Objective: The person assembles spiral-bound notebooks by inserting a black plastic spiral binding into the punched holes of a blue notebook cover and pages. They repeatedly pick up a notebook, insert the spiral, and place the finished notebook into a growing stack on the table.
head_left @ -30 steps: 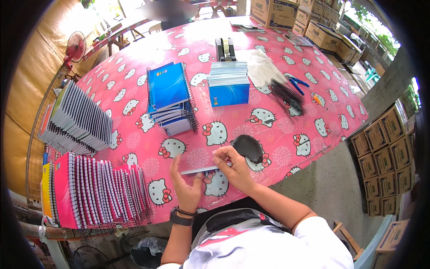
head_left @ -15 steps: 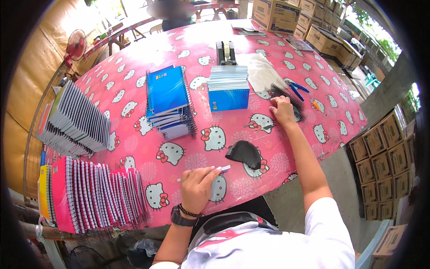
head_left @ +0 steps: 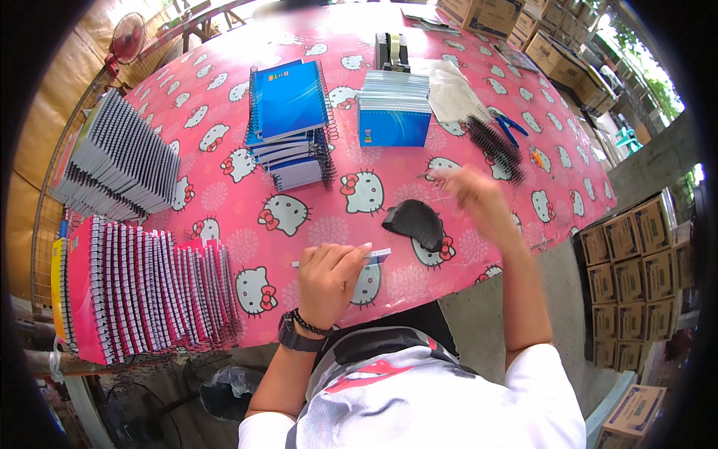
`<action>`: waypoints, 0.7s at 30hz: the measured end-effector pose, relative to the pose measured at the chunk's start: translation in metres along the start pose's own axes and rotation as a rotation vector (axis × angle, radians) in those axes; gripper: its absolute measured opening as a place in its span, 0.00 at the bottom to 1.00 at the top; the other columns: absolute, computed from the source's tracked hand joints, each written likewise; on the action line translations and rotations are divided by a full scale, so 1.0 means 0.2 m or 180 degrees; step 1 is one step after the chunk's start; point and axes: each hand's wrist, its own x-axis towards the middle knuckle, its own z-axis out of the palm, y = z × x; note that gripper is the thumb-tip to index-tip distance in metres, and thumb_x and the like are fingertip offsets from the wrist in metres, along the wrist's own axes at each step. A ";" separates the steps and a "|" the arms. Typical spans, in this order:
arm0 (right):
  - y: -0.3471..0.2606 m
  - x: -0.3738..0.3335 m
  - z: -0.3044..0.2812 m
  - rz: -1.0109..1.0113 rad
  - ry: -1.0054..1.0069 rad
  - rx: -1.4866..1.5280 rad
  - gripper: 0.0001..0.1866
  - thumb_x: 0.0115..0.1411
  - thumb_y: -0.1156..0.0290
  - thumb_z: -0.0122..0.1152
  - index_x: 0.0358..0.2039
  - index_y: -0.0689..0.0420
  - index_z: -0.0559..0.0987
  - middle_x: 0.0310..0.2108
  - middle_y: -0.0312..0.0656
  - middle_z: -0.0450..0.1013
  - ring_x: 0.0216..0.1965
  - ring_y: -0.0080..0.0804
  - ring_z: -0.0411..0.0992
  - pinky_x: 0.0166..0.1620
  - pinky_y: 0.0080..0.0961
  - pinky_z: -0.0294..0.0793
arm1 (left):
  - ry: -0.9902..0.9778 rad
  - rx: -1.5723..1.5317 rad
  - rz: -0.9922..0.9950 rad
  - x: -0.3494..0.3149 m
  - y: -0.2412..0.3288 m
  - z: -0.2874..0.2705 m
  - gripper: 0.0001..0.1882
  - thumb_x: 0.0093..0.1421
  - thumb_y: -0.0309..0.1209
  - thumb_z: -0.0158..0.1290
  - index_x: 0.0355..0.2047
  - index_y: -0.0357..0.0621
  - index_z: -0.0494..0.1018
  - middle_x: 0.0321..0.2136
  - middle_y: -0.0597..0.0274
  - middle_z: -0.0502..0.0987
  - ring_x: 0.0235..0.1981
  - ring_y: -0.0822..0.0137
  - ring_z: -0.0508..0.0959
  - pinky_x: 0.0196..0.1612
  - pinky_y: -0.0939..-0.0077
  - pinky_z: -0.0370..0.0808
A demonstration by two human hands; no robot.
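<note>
Near the table's front edge, my left hand (head_left: 326,277) is closed around a thin small notepad (head_left: 379,254), its white edge poking out past the fingers. My right hand (head_left: 479,196) is raised over the right part of the table, its fingers smeared by motion; whether it holds anything is not clear. Between the hands lies a black half-moon-shaped object (head_left: 416,224). Beyond my right hand is a heap of black spiral binding coils (head_left: 495,150), with blue-handled pliers (head_left: 511,129) beside it. Small blue-covered pads (head_left: 393,127) stand in a row ahead.
Blue spiral notebooks (head_left: 290,101) are stacked left of centre. Pink spiral notebooks (head_left: 149,292) and a tall pile of black-bound notebooks (head_left: 123,161) line the left side. A tape dispenser (head_left: 391,54) and a whitish sheet (head_left: 452,93) lie farther back. Cardboard boxes (head_left: 628,277) stand at right.
My right hand has left the coil heap and come nearer to me, now blurred. The left hand still holds the notepad. The whole view has tilted slightly down.
</note>
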 end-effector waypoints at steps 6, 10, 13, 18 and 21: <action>-0.22 -0.16 0.22 0.0243 -0.0473 0.0555 0.12 0.49 0.83 0.63 0.36 0.57 0.81 0.32 0.37 0.73 0.32 0.25 0.71 0.36 0.22 0.70 | -0.0162 -0.0076 0.0096 0.03 -0.01 -0.02 0.10 0.50 0.28 0.60 0.35 0.48 0.78 0.27 0.69 0.77 0.29 0.68 0.74 0.35 0.72 0.64; -0.20 -0.16 0.24 0.0098 -0.0503 0.0531 0.15 0.43 0.85 0.64 0.33 0.56 0.80 0.33 0.37 0.74 0.39 0.32 0.71 0.43 0.27 0.70 | -0.0198 -0.0113 0.0075 0.02 -0.01 -0.02 0.09 0.49 0.27 0.60 0.34 0.48 0.79 0.26 0.68 0.77 0.28 0.67 0.74 0.34 0.72 0.63; -0.20 -0.14 0.24 -0.0094 -0.0476 0.0290 0.16 0.40 0.86 0.61 0.31 0.55 0.79 0.32 0.37 0.73 0.40 0.35 0.69 0.45 0.30 0.70 | -0.0222 -0.0087 0.0077 0.02 -0.01 -0.03 0.09 0.50 0.27 0.59 0.34 0.48 0.78 0.26 0.69 0.77 0.29 0.68 0.74 0.35 0.72 0.64; -0.18 -0.15 0.29 -0.0313 -0.0057 -0.0060 0.16 0.40 0.88 0.60 0.30 0.55 0.78 0.31 0.37 0.70 0.39 0.37 0.67 0.42 0.31 0.69 | -0.0264 -0.0114 0.0091 0.03 -0.01 -0.03 0.09 0.50 0.27 0.59 0.33 0.48 0.78 0.26 0.70 0.77 0.29 0.69 0.74 0.35 0.72 0.64; -0.17 -0.15 0.30 -0.0418 -0.0212 -0.0054 0.16 0.40 0.88 0.59 0.30 0.55 0.77 0.31 0.38 0.70 0.38 0.38 0.67 0.41 0.32 0.69 | -0.0252 -0.0134 0.0095 0.03 -0.01 -0.03 0.09 0.49 0.27 0.59 0.33 0.49 0.78 0.26 0.70 0.77 0.29 0.69 0.74 0.34 0.73 0.64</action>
